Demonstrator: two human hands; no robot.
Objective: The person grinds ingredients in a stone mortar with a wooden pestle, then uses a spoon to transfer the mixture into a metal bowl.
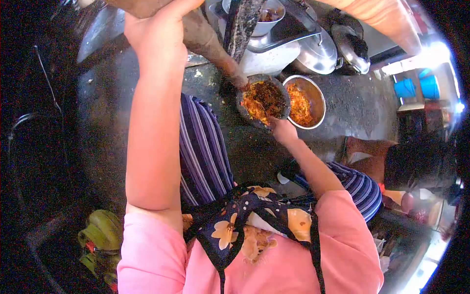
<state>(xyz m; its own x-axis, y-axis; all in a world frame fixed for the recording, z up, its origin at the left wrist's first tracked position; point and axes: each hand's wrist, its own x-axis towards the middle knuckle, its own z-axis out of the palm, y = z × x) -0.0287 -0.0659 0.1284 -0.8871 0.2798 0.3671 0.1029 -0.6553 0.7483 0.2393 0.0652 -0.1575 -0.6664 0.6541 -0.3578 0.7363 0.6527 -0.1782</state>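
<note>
My left hand (159,34) is raised at the upper left, its fingers wrapped round a thick wooden pestle (200,36). The pestle slants down to the left rim of a dark stone mortar (245,113). Inside the mortar lies an orange-red mash (254,100) with a darker brown part. At the mortar's near rim my right hand (284,131) is closed on what looks like a spoon (264,115), its tip in the mash. Close beside the mortar, on the right, a metal bowl (320,105) holds more orange shredded food.
Behind the mortar are a white sack-like thing (269,59), a shiny metal lid (318,51) and a dark tray (293,41). Another person's bare limb (377,22) reaches in at upper right. Blue buckets (405,88) stand far right; a green rounded object (103,230) is lower left.
</note>
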